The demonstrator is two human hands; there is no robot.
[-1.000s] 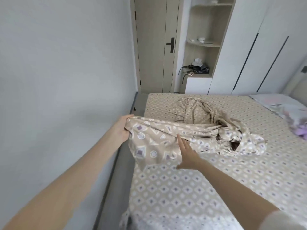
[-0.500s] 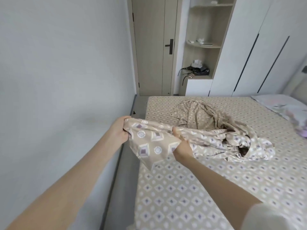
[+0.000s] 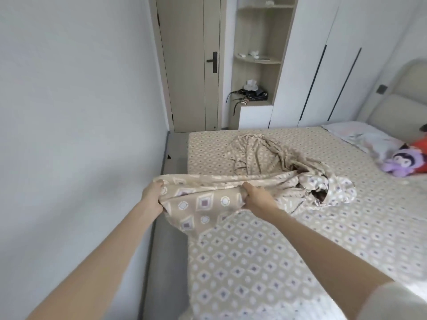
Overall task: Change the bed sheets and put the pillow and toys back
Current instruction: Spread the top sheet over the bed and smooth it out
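One patterned sheet, bunched on the bed; near edge gripped by left hand and right hand, fingers curled. Step, likely: spreading it. Next: find corners, shake flat. Beyond: pillow, plush toy by headboard.

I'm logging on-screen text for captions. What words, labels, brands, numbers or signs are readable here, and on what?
None readable.
Beige loose sheet printed with diamonds and circles, gripped by the left hand and right hand: pattern only, no letters.
White printed pillow: print blurred, no letters made out.
Small items on the wooden corner shelf: too small to read.
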